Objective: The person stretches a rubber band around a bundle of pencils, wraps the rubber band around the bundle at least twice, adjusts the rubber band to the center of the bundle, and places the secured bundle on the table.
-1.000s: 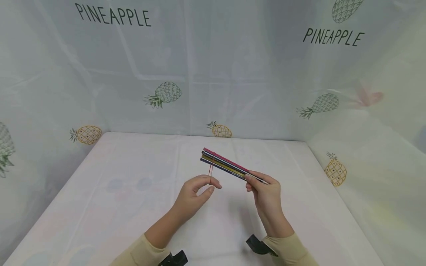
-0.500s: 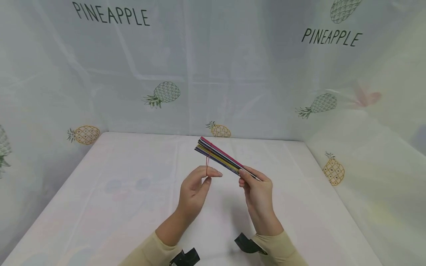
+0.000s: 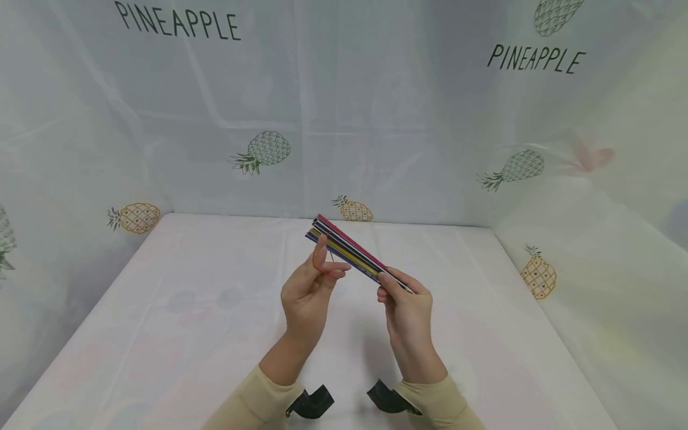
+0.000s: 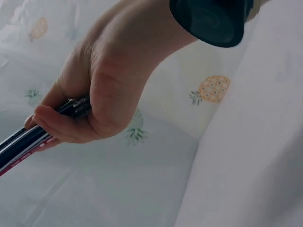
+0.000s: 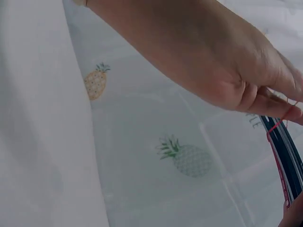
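Holding a bundle of pencils [image 3: 346, 251] up off the table [image 3: 161, 334], so both ends stay free to work on. The right hand [image 3: 405, 307] has its fingers curled round the near end of the bundle, which keeps the sticks lined up side by side and pointing away and to the left, tilted up a bit. That leaves the far end sticking out toward the left hand [image 3: 309, 292], and that's where the red rubber band [image 3: 322, 263] is.

The left hand is pinching that band, index finger raised right against the far tips of the pencils, thumb tucked under it. From the head view the band is a thin red loop hanging just beside the fingertip, and I can't tell for sure whether it's already round the pencils or just next to them. One of the wrist cameras shows a red strand [image 5: 277, 127] running from a finger down along the dark pencils, so it's touching them at least.

So: bundle in the air between the two hands, above the middle of the table, pineapple-print sheet [image 3: 269, 149] behind.
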The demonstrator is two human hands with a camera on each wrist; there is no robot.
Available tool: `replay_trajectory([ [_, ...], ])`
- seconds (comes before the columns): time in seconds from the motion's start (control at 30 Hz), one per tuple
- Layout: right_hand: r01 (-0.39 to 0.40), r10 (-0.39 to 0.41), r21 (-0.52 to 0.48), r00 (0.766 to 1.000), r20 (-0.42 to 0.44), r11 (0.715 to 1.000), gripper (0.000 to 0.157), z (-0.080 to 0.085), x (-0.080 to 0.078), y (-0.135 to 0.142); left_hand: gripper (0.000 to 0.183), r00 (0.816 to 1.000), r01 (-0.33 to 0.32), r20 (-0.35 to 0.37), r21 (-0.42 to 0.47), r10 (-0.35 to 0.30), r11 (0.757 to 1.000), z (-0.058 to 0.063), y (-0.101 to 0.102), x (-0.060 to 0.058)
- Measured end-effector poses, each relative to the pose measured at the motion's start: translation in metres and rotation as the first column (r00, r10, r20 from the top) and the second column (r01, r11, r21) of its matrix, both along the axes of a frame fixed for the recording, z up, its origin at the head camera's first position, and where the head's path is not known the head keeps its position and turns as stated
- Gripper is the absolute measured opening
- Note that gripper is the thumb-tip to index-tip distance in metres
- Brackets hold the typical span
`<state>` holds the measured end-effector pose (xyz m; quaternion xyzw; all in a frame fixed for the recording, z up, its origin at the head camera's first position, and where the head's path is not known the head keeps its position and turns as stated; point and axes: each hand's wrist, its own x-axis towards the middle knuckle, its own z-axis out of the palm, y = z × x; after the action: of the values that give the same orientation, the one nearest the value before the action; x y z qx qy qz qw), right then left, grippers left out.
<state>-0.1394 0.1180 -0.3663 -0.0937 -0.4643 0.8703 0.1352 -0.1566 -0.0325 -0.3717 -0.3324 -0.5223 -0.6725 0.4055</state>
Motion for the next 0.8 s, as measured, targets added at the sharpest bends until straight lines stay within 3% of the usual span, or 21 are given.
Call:
replay_trajectory([
  [0.07,0.009,-0.009,-0.007,1.0,-0.011,1.0,0.01,-0.001,0.001,-0.004,0.05,0.996,0.039,0.075,0.086,-0.045,0.996,0.0,0.005,0.002],
  [0.13,0.012,-0.013,-0.015,1.0,-0.029,1.0,0.012,-0.002,0.002,-0.008,0.05,0.981,0.093,0.151,0.205,-0.126,0.974,0.001,0.009,0.004],
  [0.3,0.029,-0.034,-0.059,0.996,-0.081,0.998,0.014,-0.007,0.003,-0.017,0.051,0.922,0.141,0.257,0.472,-0.289,0.87,0.008,0.019,0.011],
  [0.43,0.038,-0.049,-0.092,0.991,-0.124,0.995,0.017,-0.009,0.004,-0.021,0.056,0.884,0.133,0.306,0.559,-0.352,0.819,0.014,0.023,0.017],
  [0.67,0.026,-0.041,-0.076,0.981,-0.19,0.997,0.018,-0.014,0.003,-0.017,0.06,0.845,0.15,0.347,0.577,-0.407,0.803,0.019,0.024,0.018],
  [0.8,0.0,-0.015,-0.054,0.961,-0.278,0.999,0.018,-0.018,0.0,-0.01,0.06,0.824,0.143,0.374,0.588,-0.425,0.796,0.021,0.022,0.018],
])
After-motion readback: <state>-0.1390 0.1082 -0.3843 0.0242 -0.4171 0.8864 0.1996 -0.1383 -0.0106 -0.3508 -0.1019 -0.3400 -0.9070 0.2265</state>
